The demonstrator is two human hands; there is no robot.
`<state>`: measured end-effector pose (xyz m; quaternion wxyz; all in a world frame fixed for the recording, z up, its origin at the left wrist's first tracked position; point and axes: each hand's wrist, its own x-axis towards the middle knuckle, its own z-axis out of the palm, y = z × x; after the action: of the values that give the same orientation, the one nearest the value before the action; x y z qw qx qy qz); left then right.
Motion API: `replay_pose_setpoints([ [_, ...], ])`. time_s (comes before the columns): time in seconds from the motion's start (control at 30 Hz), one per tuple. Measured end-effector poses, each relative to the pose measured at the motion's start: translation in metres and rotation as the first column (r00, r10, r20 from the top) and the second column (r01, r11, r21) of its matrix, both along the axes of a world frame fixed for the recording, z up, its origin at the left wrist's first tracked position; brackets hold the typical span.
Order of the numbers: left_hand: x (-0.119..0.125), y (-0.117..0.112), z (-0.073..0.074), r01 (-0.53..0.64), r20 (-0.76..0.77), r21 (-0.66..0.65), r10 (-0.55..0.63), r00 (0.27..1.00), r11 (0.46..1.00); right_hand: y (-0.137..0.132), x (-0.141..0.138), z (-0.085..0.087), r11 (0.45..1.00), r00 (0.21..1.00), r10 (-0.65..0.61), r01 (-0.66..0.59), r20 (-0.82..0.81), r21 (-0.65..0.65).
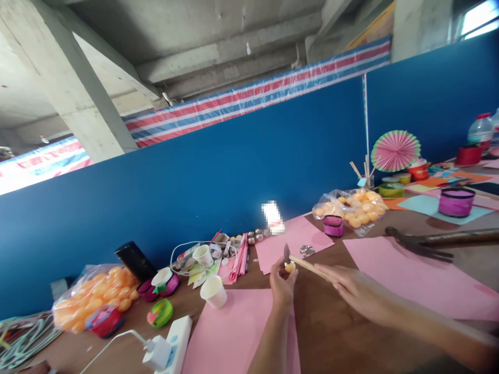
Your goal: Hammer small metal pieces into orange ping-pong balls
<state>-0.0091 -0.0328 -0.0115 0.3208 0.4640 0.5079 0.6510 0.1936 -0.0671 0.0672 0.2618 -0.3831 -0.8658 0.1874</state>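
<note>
My left grip (281, 286) is pinched shut on a small round orange ball (289, 267). The ball sits right at my fingertips, thumb & fingers closing on it from below, held up above the brown wooden worktop (335, 332) approx. mid-frame.

My right grip (356, 292) is clasped on a thin pale wooden stick (310, 267), fingers laid long along it. The stick runs left from that grip & its far end meets the ball. A dark pointed tip stands just above the ball there; too blurred to tell what it is.

So the ball is inside the left grip, at the stick's end, well left of my right grip.

Under my left forearm lies a pink paper sheet (234, 332). A white paper cup (214, 292) stands at its top-left corner, near but apart from my left grip. Beyond the ball lies another pink paper sheet (273, 249) w/ small shiny metal bits (307, 250) on it.

Far left: a clear plastic bag of orange balls (91, 298). A second bag of orange balls (356, 208) sits back right. A dark long-handled tool (421, 245) lies on the big pink sheet (409, 280) beyond my right grip. A white power strip (175, 340) lies at the near-left edge.
</note>
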Motion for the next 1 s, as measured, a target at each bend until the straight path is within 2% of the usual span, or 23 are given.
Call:
replay_pose_setpoints([
  [0.13,0.0,0.001,0.0,-0.064,-0.04,0.028,0.065,0.997,0.998,-0.001,0.002,-0.001,1.0,1.0,-0.009,0.009,-0.021,0.015],
  [0.3,0.002,-0.003,0.005,-0.082,-0.116,0.016,0.083,0.99,0.997,-0.001,0.003,-0.004,1.0,1.0,0.01,-0.01,0.019,0.026],
  [0.53,-0.001,-0.003,0.006,-0.129,-0.207,0.02,0.13,0.97,0.991,-0.01,0.002,0.008,0.999,0.999,-0.024,0.025,-0.022,0.045],
  [0.63,0.0,-0.003,0.006,-0.136,-0.298,-0.007,0.128,0.946,0.991,-0.012,0.002,0.004,0.998,1.0,-0.026,0.026,-0.002,0.049],
  [0.77,0.002,-0.004,0.007,-0.131,-0.347,-0.039,0.109,0.931,0.991,-0.01,0.002,-0.003,0.998,0.999,-0.008,0.006,0.037,0.055],
  [0.9,0.001,-0.004,0.005,-0.135,-0.407,0.008,0.127,0.905,0.991,-0.011,0.002,-0.004,0.998,0.999,-0.033,0.032,0.018,0.063],
  [1.0,0.0,-0.002,0.002,-0.167,-0.413,0.036,0.167,0.895,0.985,-0.012,0.002,-0.004,0.999,0.999,-0.003,0.002,0.032,0.045],
])
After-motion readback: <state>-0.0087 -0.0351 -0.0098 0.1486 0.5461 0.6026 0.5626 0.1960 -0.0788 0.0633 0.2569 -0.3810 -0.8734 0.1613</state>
